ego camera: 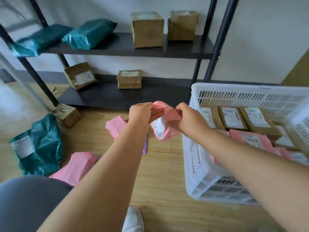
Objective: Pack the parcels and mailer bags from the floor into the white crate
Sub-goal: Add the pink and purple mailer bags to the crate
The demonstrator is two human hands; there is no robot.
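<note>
Now the left hand [142, 113] and right hand [189, 119] are holding the pink mailer bag [164, 126], each grip clamped on its top, above the floor [163, 164] beside the white crate [197, 156]. A teal bag [41, 144] and a second pink bag [78, 166] are lying nearby.

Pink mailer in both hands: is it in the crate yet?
Out. The left hand and right hand pinch the mailer in the air, outside the crate, left of its wall.

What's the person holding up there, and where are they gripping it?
A pink mailer bag; the left hand and right hand each grip its bunched top edge.
</note>
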